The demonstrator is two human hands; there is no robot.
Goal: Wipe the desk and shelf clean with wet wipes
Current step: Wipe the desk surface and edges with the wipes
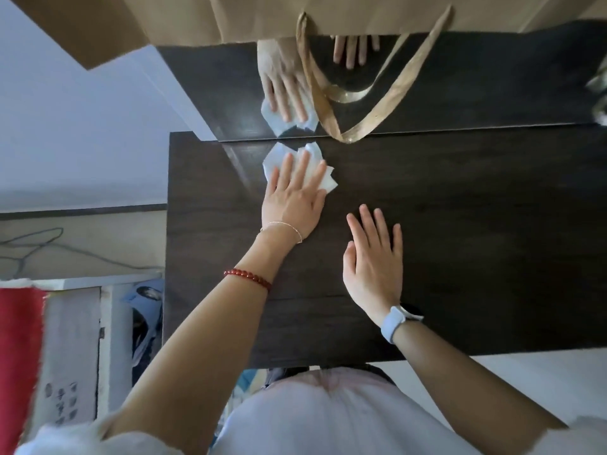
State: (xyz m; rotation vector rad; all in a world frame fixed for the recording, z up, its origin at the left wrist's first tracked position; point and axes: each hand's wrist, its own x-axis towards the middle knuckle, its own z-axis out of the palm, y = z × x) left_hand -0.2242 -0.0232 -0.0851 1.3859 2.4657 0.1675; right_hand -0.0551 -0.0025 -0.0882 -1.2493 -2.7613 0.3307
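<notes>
Dark desk (460, 224) extending toward mirror at rear edge. Left hand (292, 198) pressing flat, fingers spread, on wet wipe (272, 159) near that edge; right hand (374, 257) resting open, empty. Wiping underway; shelf not visible, seemingly remaining.

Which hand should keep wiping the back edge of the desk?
Left. The left hand already lies flat on the wet wipe, pressed to the desk near its back edge. The right hand rests bare and open on the desk, nearer the person, holding nothing.
</notes>
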